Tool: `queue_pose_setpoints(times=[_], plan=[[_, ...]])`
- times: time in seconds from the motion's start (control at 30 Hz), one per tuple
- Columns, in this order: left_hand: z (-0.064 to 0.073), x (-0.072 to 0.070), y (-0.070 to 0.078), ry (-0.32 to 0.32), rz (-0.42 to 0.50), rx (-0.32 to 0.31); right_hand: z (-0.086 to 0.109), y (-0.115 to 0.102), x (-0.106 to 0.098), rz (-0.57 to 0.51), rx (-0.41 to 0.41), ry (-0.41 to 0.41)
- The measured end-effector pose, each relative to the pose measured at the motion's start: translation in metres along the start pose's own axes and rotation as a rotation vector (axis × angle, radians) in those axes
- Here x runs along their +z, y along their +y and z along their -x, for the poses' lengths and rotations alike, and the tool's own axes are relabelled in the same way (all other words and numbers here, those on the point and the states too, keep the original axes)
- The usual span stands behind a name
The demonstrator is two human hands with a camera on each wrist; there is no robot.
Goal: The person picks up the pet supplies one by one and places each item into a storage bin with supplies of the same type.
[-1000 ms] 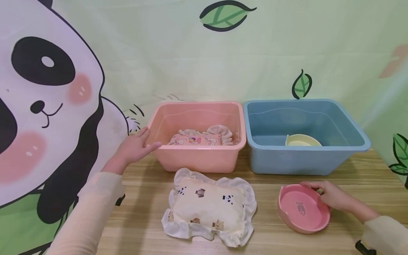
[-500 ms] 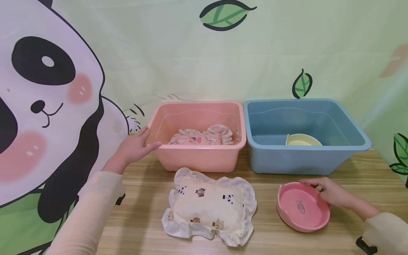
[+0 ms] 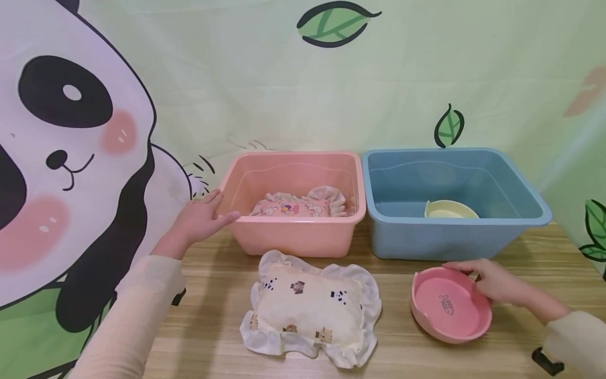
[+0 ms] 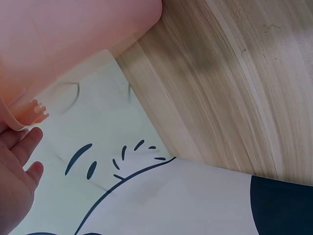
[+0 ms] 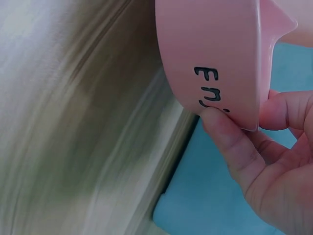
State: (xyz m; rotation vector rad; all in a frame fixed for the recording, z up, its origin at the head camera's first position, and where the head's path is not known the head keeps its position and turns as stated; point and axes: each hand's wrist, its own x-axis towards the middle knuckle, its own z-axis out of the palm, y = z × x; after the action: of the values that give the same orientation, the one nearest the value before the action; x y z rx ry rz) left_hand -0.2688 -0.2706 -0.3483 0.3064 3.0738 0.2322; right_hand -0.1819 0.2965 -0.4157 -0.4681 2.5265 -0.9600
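My left hand (image 3: pixel 196 216) rests on the left front corner of the pink tub (image 3: pixel 293 237), its fingers fairly straight against the rim; the left wrist view shows the fingertips (image 4: pixel 33 137) at that rim. With thumb and fingers, my right hand (image 3: pixel 499 284) pinches the edge of a pink cat bowl (image 3: pixel 445 305) that has ear-like points and a fishbone print inside. Dark lettering marks the side of the bowl (image 5: pixel 210 44) in the right wrist view. Whether its base touches the table cannot be told. A frilled cream pillow (image 3: pixel 307 305) with animal prints lies left of the bowl.
A blue tub (image 3: pixel 440 239) stands right of the pink one and holds a pale yellow bowl (image 3: pixel 450 209). Inside the pink tub lies a pink frilled pillow (image 3: pixel 293 208). Behind the wooden table (image 3: pixel 203 316) hangs a panda-and-leaf backdrop (image 3: pixel 265 79).
My right hand and the pink cat bowl have shifted slightly toward the blue tub. My left hand keeps its place on the pink tub's rim.
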Motion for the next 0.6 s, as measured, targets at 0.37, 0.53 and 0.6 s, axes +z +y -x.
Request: queue_pose_setpoints(times=[0.37, 0.53, 0.6], plan=[[0.0, 0.001, 0.0, 0.018, 0.015, 0.009, 0.002, -0.008, -0.01, -0.033, -0.043, -0.041], [0.001, 0.0, 0.001, 0.022, 0.023, 0.006, 0.002, -0.014, -0.013, -0.024, -0.051, -0.048], [0.001, 0.0, 0.001, 0.026, 0.022, 0.008, 0.001, -0.016, -0.014, -0.018, -0.052, -0.059]])
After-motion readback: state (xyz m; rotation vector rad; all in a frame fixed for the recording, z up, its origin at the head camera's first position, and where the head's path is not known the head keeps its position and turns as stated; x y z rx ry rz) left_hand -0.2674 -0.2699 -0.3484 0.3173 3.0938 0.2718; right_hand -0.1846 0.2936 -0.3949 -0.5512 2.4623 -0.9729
